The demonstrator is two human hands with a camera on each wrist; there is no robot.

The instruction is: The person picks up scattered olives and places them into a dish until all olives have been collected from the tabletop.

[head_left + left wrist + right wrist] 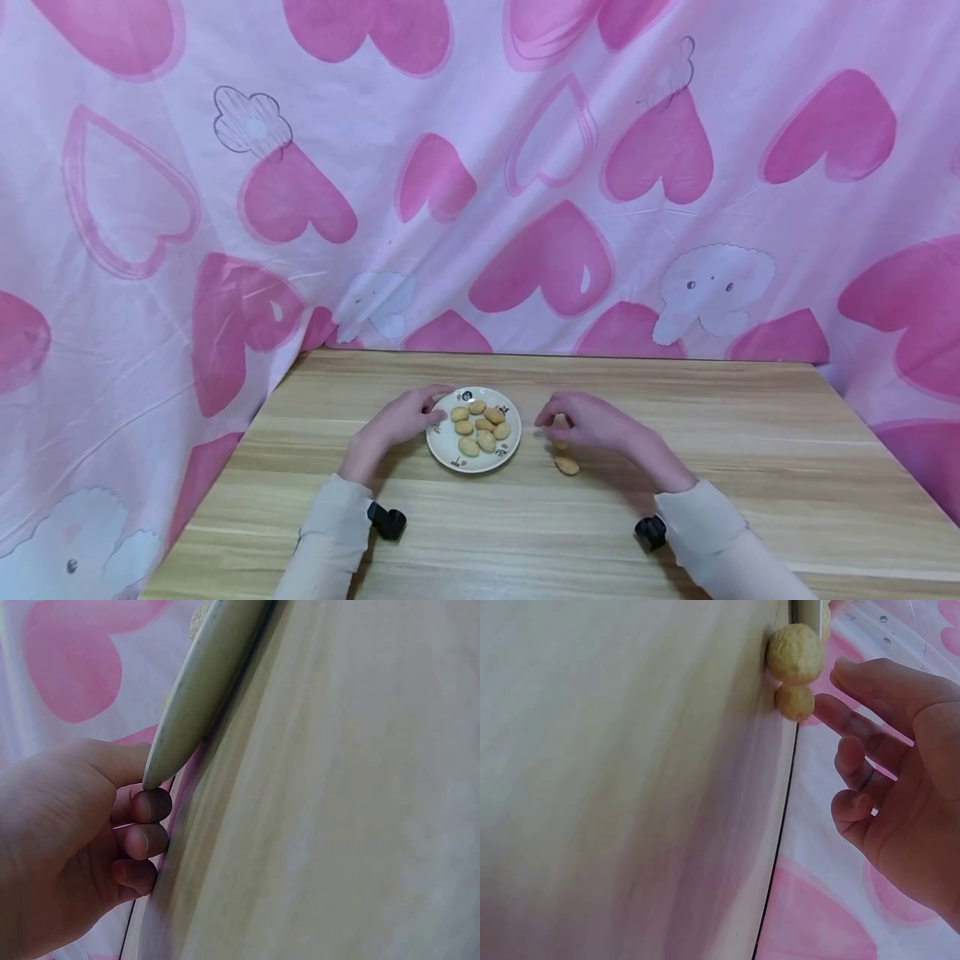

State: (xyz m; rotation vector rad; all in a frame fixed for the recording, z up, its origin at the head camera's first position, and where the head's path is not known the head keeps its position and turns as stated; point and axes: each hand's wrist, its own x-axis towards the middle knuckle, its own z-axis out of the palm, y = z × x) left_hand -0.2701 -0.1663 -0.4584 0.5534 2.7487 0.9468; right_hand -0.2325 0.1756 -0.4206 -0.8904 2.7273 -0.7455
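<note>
My left hand point(405, 417) holds the left rim of a small white plate point(442, 454) with printed marks. In the left wrist view the thumb lies over the rim of the plate point(199, 697) and a fingertip is under it. Several tan oval nuts point(487, 441), apparently in their shells, lie on the plate. To its right, my right hand point(592, 423) hovers low over the table, thumb and index finger apart. Two loose nuts lie by it: a nearer nut point(567, 465) and one partly hidden under the fingers. In the right wrist view, the index fingertip is right at the smaller-looking nut point(795, 702).
The plate and nuts are on a wood-grain table point(480, 542). A pink curtain point(510, 100) with hearts hangs right behind the table's back edge. Each wrist carries a small black camera, one point(387, 522) on the left and one point(651, 532) on the right.
</note>
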